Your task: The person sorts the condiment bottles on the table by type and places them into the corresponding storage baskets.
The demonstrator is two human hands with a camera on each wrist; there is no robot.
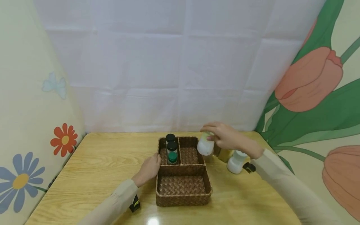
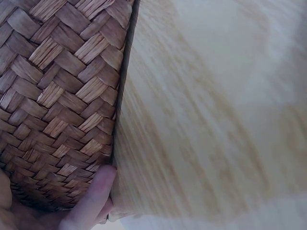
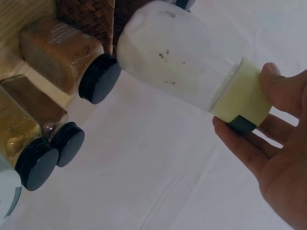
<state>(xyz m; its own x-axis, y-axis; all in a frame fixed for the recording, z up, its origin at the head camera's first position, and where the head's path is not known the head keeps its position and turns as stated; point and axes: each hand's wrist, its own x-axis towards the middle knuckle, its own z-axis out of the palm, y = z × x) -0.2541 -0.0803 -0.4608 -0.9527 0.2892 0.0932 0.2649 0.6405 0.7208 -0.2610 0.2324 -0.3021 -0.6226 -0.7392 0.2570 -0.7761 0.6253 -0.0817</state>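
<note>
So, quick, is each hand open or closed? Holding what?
Left hand: closed, holding the basket.
Right hand: closed, holding a jar by its lid.

Rough woven basket (image 1: 184,200), glossy wood-grain table (image 1: 112,150), smooth jar (image 3: 168,62) (glass or plastic, unclear)

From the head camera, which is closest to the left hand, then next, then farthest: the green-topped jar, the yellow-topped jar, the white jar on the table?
1. Green-topped jar: inside the basket, right of the left hand.
2. Yellow-topped jar: farther right, in the right hand.
3. White jar: on the table, farthest right.
</note>
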